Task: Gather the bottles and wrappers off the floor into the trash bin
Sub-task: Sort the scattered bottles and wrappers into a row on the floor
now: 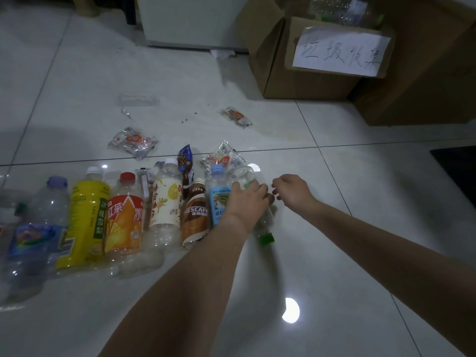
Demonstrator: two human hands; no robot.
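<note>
A row of empty plastic bottles lies on the white tile floor: a blue-label water bottle (28, 240), a yellow bottle (85, 217), an orange tea bottle (125, 220), a pale pomelo-drink bottle (164, 204), a brown Nescafe bottle (195, 215) and a light-blue-label bottle (218, 199). My left hand (247, 202) is shut on a clear bottle with a green cap (266, 237) at the row's right end. My right hand (291, 189) hovers just right of it, fingers curled, empty. Wrappers (132, 141) (237, 115) (224, 157) lie behind the row. The cardboard trash box (309, 78) stands at the back right.
A dark blue snack wrapper (186, 161) pokes up between bottles. A white cabinet (190, 21) stands at the back, a larger brown box (425, 73) at the right, a dark mat (458, 166) at the right edge. Crumbs dot the floor.
</note>
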